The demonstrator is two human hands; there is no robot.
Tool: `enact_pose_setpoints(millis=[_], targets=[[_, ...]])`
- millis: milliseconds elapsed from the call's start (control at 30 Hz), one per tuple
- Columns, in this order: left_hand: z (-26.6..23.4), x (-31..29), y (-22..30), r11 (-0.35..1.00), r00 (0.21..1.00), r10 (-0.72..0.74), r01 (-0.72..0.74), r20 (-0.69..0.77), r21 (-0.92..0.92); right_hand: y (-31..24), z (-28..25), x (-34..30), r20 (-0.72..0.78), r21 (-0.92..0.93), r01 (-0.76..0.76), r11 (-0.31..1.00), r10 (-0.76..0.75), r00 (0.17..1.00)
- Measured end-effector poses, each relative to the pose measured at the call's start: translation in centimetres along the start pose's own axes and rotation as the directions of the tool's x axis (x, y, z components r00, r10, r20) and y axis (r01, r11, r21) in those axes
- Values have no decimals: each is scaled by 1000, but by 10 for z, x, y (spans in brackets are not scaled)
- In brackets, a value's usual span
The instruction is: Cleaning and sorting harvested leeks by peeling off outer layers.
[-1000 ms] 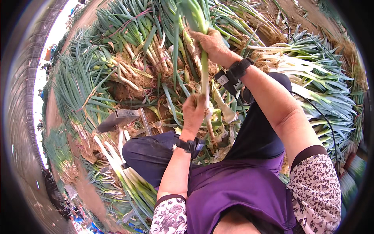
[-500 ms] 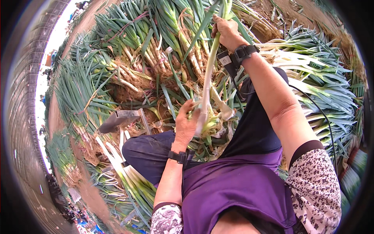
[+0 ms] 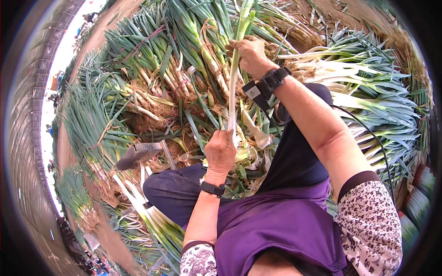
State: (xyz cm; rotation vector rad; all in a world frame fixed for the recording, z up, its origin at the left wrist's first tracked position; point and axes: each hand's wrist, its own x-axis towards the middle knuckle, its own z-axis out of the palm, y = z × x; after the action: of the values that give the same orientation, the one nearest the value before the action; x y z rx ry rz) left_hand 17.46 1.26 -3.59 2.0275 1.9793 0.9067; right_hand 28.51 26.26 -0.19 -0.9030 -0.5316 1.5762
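A long green onion (image 3: pixel 232 103) stands nearly upright in front of me, its white shank low and its green leaves running up past the top edge. My right hand (image 3: pixel 251 56) is closed round it where white turns to green. Lower down, my left hand (image 3: pixel 219 151) grips the white end, fingers curled, and hides part of the root end. Under that hand lies a heap of stripped leaves and peelings (image 3: pixel 248 163). A loose thick white stalk (image 3: pixel 257 131) rests just right of the onion.
Unpeeled green onion bundles (image 3: pixel 179 69) with earthy roots lie ahead and left. Cleaned onions (image 3: pixel 359 87) are piled at right, more (image 3: pixel 156 211) by my left knee. A metal box-like piece (image 3: pixel 138 155) stands beside that knee. A black cable (image 3: pixel 373 133) runs along my right arm.
My left hand has gone from loosely spread fingers beside the shank to a closed grip on its lower end. My right hand and the onion have shifted left and slightly down.
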Motion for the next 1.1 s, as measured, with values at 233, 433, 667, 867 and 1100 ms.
enact_pose_setpoints(millis=[233, 433, 667, 867, 1100], targets=[[-33, -83, -43, 974, 930, -173, 112, 324, 199, -36, -6, 22, -161, -90, 271, 958, -283, 946], [-62, -39, -31, 940, 930, -339, 330, 140, 84, -35, -8, 21, -179, -45, 291, 956, -294, 939], [-21, -4, 10, 986, 974, 165, -164, 157, -15, -6, 15, -2, -238, -52, 229, 972, -235, 942], [-47, -13, 27, 969, 951, 235, -246, 203, 27, -12, -10, 32, -323, -196, 266, 944, -318, 891], [-89, -100, 37, 976, 941, 201, -170, 271, -134, -35, -135, 99, 191, -930, 354, 95, -700, 688]])
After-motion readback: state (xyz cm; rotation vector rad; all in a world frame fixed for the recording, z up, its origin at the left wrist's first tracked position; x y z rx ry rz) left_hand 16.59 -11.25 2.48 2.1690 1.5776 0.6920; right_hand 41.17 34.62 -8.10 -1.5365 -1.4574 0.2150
